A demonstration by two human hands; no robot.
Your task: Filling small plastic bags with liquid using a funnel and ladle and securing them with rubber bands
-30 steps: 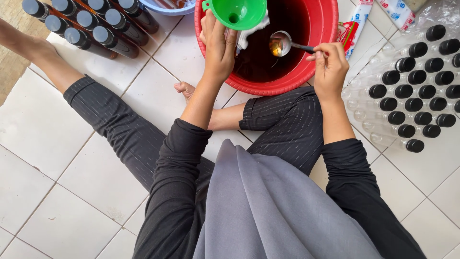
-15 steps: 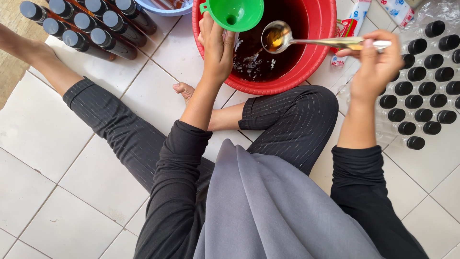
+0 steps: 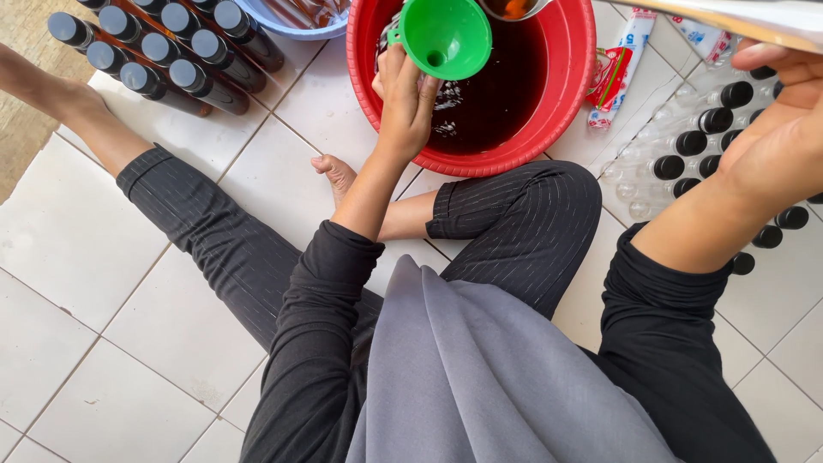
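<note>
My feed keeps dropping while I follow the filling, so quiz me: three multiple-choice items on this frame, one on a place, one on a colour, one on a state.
1. Where is the funnel?
A. over the red basin
B. on the tiles by the knee
C. among the capped bottles

2. What colour is the funnel?
A. blue
B. green
C. white

3. What state is the ladle in?
A. empty
B. lying on the floor
C. holding brown liquid

Answers:
1 A, the left hand holds it up above the dark liquid in the basin.
2 B, it is bright green against the red rim.
3 C, the right hand raises it near the funnel with amber-brown liquid in the bowl.
</note>
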